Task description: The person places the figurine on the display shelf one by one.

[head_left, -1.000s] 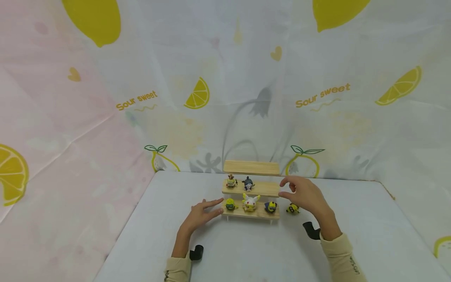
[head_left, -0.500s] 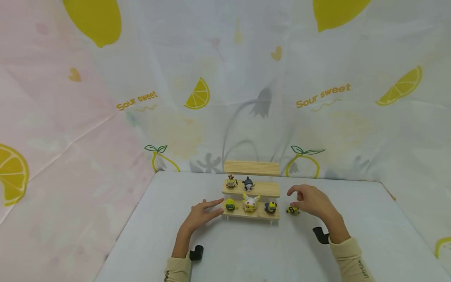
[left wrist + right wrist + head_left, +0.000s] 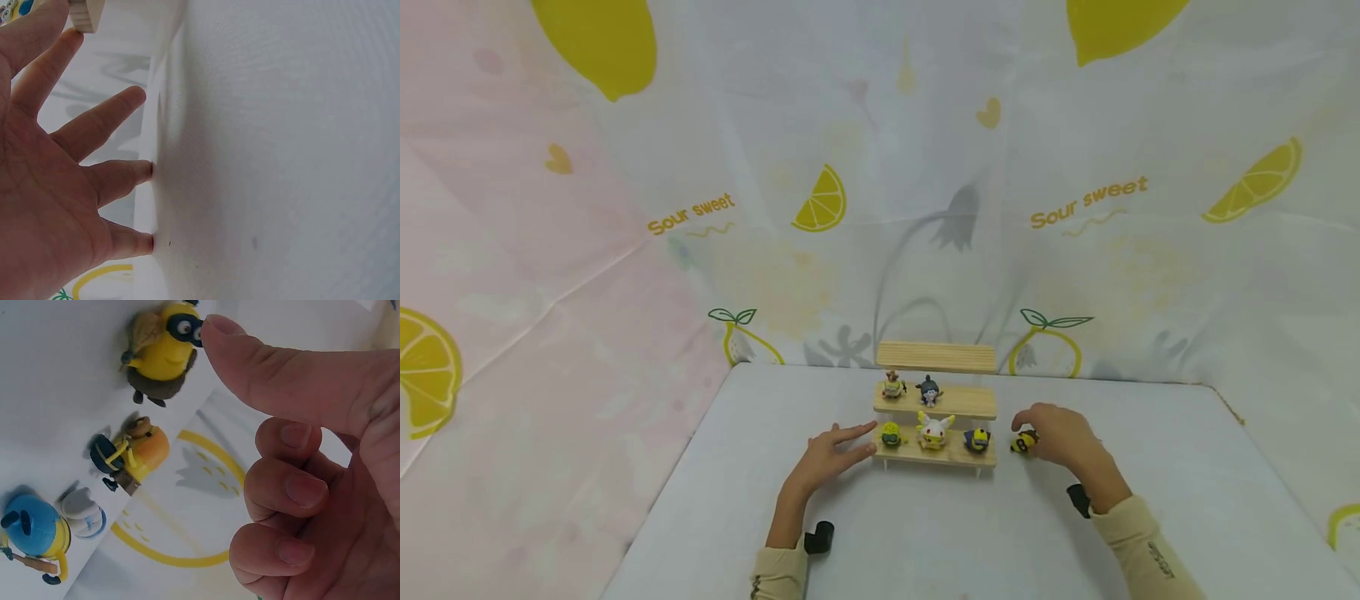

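- Left hand [image 3: 831, 458]: fingers spread, touching grained wooden shelf [image 3: 973, 402] at its left edge.
- Right hand [image 3: 1060, 433]: fingers bent over rounded yellow figurine [image 3: 1022, 445]; can't tell if pinched.
- Figurine: on surface [image 3: 925, 533], off shelf's right edge.

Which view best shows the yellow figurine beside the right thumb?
The right wrist view: the yellow figurine appears large, its dark mask plain, one eye partly behind the thumb. The head view shows it small, partly behind the right hand; the left wrist view doesn't show it.

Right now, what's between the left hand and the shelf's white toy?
In the head view, a yellow-green toy on the bottom shelf sits between the left hand and the white toy.
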`<state>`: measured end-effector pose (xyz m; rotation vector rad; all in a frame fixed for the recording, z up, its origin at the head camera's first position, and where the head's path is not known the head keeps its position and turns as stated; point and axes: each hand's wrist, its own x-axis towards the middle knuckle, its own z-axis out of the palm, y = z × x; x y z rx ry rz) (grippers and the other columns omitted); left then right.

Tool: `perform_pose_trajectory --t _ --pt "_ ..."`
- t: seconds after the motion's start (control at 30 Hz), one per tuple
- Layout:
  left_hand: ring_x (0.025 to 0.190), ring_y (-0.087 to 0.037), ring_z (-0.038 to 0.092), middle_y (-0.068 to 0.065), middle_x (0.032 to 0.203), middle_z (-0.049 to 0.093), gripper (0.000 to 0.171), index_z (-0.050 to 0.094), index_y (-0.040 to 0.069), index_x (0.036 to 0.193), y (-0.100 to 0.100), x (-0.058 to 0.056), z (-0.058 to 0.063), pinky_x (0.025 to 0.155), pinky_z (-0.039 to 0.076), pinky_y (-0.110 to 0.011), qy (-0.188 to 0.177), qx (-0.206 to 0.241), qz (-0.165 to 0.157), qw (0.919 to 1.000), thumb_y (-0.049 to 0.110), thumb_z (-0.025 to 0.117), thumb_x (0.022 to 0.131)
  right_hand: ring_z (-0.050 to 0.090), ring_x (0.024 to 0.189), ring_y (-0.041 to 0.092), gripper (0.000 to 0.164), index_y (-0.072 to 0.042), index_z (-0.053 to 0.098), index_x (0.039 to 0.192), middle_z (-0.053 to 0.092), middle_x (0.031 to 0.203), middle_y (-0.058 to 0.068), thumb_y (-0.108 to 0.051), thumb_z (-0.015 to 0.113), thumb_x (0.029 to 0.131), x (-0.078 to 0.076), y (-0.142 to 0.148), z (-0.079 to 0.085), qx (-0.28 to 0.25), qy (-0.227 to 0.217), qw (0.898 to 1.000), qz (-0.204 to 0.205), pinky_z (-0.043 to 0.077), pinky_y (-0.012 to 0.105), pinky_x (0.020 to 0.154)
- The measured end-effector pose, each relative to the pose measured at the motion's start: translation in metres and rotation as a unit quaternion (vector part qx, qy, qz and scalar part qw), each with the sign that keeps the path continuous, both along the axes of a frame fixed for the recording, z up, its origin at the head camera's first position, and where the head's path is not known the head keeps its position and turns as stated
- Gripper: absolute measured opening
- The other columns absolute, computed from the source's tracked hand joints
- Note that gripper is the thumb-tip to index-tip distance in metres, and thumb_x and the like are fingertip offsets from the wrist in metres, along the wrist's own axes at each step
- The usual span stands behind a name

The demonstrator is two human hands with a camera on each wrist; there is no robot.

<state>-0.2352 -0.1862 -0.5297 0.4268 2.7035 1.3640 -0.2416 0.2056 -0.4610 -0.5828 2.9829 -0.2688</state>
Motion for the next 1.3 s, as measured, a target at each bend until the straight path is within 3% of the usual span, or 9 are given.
perform_pose_trajectory --t 0.27,0.57,0.83,1.3 --pt "0.138 -0.055 0.023 -0.005 0.132 0.062 0.046 0.065 0.027 0.133 0.001 0.001 0.002 0.099 -0.006 -0.081 -0.004 0.005 0.000 1.0000 0.046 0.068 0.092 0.064 0.079 0.022 0.028 -0.014 0.077 0.094 0.064 0.088 0.000 -0.001 0.086 0.071 -0.005 -0.008 -0.012 0.042 0.025 0.998 0.025 0.054 0.039 0.067" --pt "0.139 -0.054 0.021 -0.003 0.132 0.062 0.045 0.065 0.027 0.133 0.001 0.002 0.003 0.099 -0.006 -0.081 -0.008 0.006 0.004 0.9999 0.045 0.069 0.092 0.063 0.073 0.023 0.025 -0.013 0.078 0.086 0.066 0.085 0.002 0.006 0.083 0.071 -0.009 -0.015 -0.017 0.064 0.038 0.996 0.046 0.055 0.040 0.063" --pt "0.138 -0.055 0.021 -0.003 0.132 0.062 0.046 0.065 0.028 0.133 0.001 0.002 0.003 0.098 -0.007 -0.081 -0.004 0.006 0.000 1.0000 0.046 0.069 0.092 0.061 0.069 0.023 0.022 -0.012 0.077 0.081 0.065 0.083 0.002 0.006 0.083 0.071 -0.011 -0.016 -0.020 0.066 0.056 0.995 0.048 0.054 0.040 0.060" --pt "0.138 -0.056 0.022 -0.007 0.131 0.062 0.045 0.065 0.027 0.133 0.001 0.001 0.002 0.098 -0.006 -0.081 -0.010 0.008 0.004 0.9999 0.045 0.068 0.092 0.052 0.064 0.015 0.024 -0.012 0.068 0.083 0.057 0.077 -0.001 -0.003 0.087 0.071 -0.006 -0.009 -0.014 0.054 0.045 0.997 0.036 0.049 0.034 0.057"
